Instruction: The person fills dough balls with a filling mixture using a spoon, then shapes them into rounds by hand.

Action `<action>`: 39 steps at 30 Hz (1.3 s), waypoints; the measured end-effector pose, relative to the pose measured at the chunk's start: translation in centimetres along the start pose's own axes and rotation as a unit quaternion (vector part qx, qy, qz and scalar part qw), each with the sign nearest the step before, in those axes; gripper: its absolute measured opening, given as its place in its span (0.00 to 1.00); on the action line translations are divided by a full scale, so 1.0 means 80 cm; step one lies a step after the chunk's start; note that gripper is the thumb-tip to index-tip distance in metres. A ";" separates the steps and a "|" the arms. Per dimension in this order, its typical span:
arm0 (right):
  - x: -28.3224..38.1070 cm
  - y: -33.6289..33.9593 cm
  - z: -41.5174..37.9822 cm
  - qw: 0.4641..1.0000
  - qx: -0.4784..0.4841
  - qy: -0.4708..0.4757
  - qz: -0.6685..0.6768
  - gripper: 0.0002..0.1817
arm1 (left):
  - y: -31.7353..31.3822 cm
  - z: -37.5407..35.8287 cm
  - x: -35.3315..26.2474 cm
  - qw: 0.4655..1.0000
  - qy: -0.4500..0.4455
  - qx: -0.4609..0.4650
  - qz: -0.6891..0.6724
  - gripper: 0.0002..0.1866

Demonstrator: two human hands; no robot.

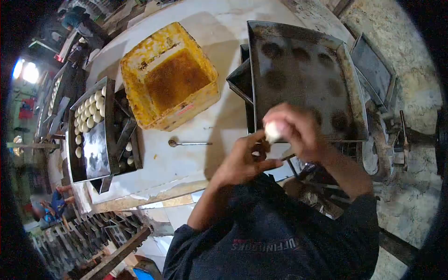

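Between my two hands is a small pale ball of dough (272, 132), in front of my chest near the close edge of the large tray. My right hand (298, 131), partly smeared by motion, is closed round it from the right. My left hand (245, 161) meets the ball from the left with curled fingers, its index fingertip at the dough and its thumb pointing right below. Just beyond my hands lies a large dark metal baking tray (298, 100) with round dark marks on its bottom.
A yellow-smeared square container (170, 122) with brown filling stands on the white table (186, 163). Near it lies a metal spoon (192, 143). At left, stacked trays (95, 156) hold rows of dough balls (91, 110). Another tray (373, 67) leans at right. People are in the background.
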State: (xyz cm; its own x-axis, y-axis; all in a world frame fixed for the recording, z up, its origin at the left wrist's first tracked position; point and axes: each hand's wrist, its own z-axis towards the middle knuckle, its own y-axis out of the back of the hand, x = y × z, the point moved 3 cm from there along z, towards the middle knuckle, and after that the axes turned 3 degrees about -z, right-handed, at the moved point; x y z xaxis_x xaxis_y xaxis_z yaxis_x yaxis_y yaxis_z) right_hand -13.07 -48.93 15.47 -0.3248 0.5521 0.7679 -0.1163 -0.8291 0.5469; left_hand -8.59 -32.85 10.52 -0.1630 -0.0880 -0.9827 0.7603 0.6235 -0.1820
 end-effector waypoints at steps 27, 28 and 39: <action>0.134 -0.227 0.099 0.946 -0.143 0.024 -0.289 0.09 | 0.830 -0.334 -0.118 0.610 0.375 -0.516 0.470 0.37; 0.142 -0.251 0.100 0.948 -0.132 0.045 -0.285 0.09 | 0.876 -0.328 -0.096 0.612 0.378 -0.512 0.469 0.40; 0.161 -0.402 0.103 0.964 -0.043 -0.158 0.211 0.20 | 0.476 -0.288 -0.099 0.869 -0.282 -0.349 0.210 0.40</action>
State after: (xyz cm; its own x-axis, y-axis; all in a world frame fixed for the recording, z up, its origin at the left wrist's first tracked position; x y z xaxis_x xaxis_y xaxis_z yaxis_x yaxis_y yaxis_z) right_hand -5.76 -14.44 10.56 -0.0595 0.1529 0.9864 -0.1178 -0.9824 0.1452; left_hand 7.19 9.53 12.20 0.5210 0.0176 -0.8534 0.0802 0.9944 0.0695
